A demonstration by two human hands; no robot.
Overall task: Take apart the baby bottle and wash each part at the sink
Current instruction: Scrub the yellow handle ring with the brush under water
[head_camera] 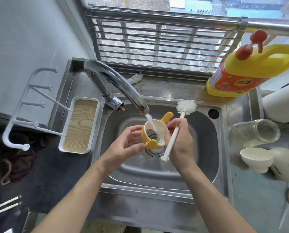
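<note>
Over the steel sink [207, 148] both my hands hold the bottle's yellow handled collar ring [154, 133], its cream inside turned up under the running faucet [116, 84]. My left hand [125, 142] holds the ring's left side with its fingertips. My right hand [179, 140] grips the white bottle brush [185, 107], bristles pointing away from me, while its thumb rests on the ring. The clear glass bottle body [256, 132] lies on its side on the right counter. A cream cap [256, 159] stands beside it.
A yellow detergent jug [244, 71] with a red pump stands at the sink's back right. A white drying rack with a wood-look tray [79, 126] sits left of the sink. A dark cloth [14, 158] lies further left. Cream items [288, 165] lie at the right.
</note>
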